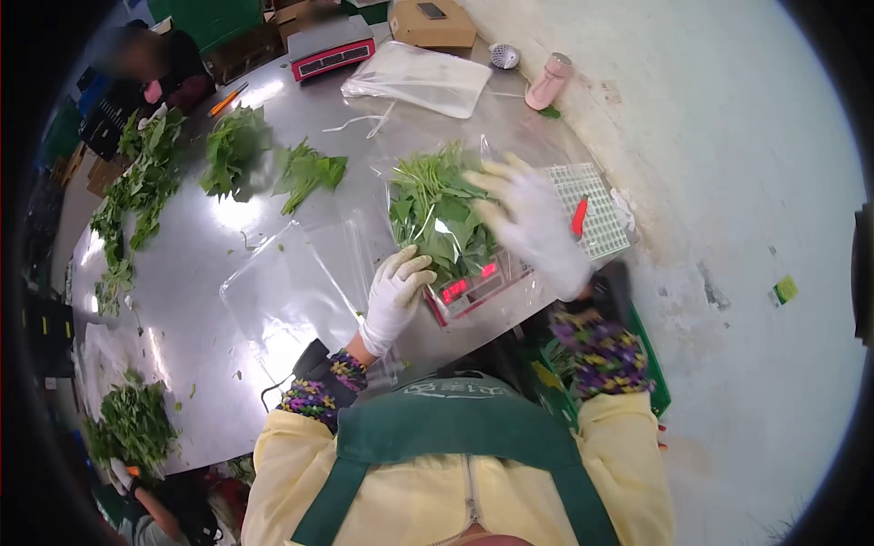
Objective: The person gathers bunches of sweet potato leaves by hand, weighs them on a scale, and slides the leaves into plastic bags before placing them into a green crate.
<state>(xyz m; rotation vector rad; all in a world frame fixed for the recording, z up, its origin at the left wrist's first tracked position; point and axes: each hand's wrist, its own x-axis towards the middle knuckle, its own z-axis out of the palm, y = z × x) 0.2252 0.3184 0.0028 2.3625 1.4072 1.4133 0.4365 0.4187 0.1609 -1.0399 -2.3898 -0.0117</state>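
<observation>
A clear plastic bag of leafy greens [437, 214] lies on a small red scale [473, 296], stems toward the far side. Red digits glow on the scale's display at the near edge. My left hand [399, 296], in a white glove, has its bent fingers on the bag's lower left edge, closed on the plastic. At the bag's right side is my right hand [537, 223], gloved and smeared by motion, its fingers apart and reaching over the bag's upper right part. Flat clear bags [291, 291] lie on the steel table left of my left hand.
Right of the scale sits a sheet of green-printed labels [587, 205] with a red pen-like item [579, 217] on it. Loose greens [237, 150] lie across the table [196, 273]. Farther back are clear bags [419, 77], a red scale [330, 50] and a pink bottle [549, 80]. Two people work at the left.
</observation>
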